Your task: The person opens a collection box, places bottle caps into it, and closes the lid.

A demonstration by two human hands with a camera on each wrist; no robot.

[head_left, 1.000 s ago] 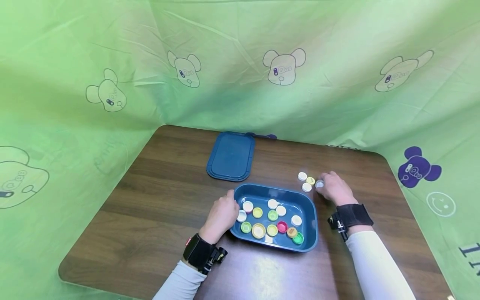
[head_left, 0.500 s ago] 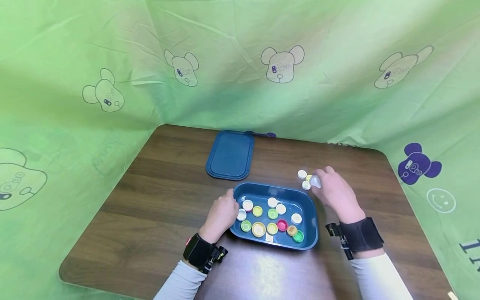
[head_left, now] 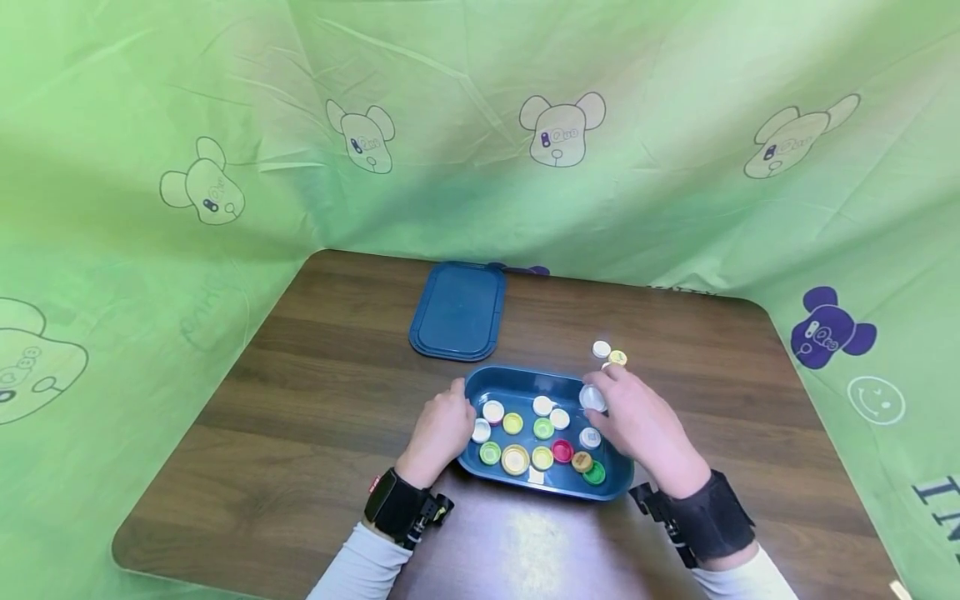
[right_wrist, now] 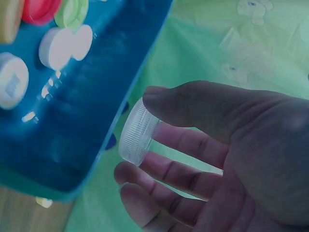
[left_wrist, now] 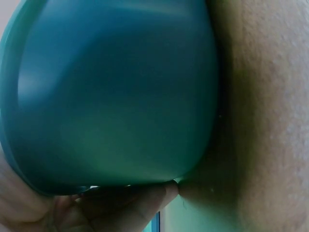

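My right hand (head_left: 637,421) pinches a translucent ribbed bottle cap (right_wrist: 138,134) between thumb and fingers. In the head view the cap overlaps the back right corner of a blue plastic tray (head_left: 525,377). My left hand (head_left: 441,423) grips the tray's left end, with fingers at its rim and outer wall in the left wrist view. Inside the tray lie several caps: white caps, such as one white cap (head_left: 542,406), a light green cap (head_left: 543,428), a pink-red cap (head_left: 562,451), a tan cap (head_left: 582,462) and a green cap (head_left: 594,473).
Behind the tray's right corner lie a white cap (head_left: 602,349), a yellow cap (head_left: 617,357) and a white cap partly hidden by my right hand. A flat blue lid (head_left: 459,310) rests at the back of the wooden table (head_left: 300,400). A green printed sheet (head_left: 450,167) hangs around it.
The right hand has picked up the translucent cap from beside the loose caps and carried it left and nearer, over the tray. The left hand stays at the tray's left end.
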